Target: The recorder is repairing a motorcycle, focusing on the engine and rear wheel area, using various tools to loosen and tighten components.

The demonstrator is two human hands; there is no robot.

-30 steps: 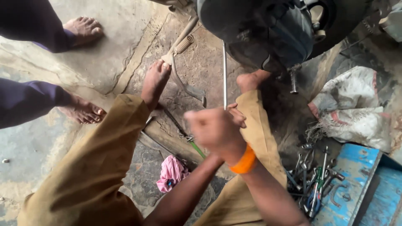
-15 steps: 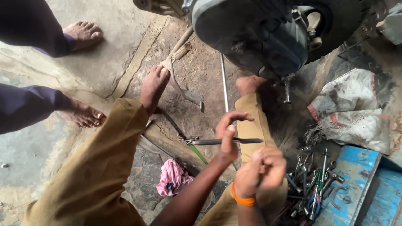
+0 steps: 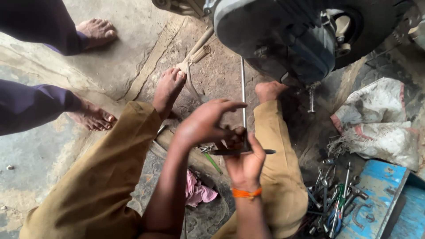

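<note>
A long T-handle wrench runs from my hands up to the underside of a motorcycle engine. Its dark crossbar lies level between my knees. My right hand, with an orange band at the wrist, grips the crossbar from below where it meets the shaft. My left hand sits just left of it, lower fingers pinching the crossbar, index finger stretched out above. I squat in tan trousers, my bare feet on the dirt floor either side of the shaft.
Another person's bare feet and dark trouser legs stand at the left. A pink rag lies under my legs. Several loose spanners lie beside a blue toolbox. A white sack sits at the right, a bent lever ahead.
My hands were bunched together, then apart with the left holding the wrench level. Now the right hand has joined it on the crossbar, and the shaft points up at the engine.
</note>
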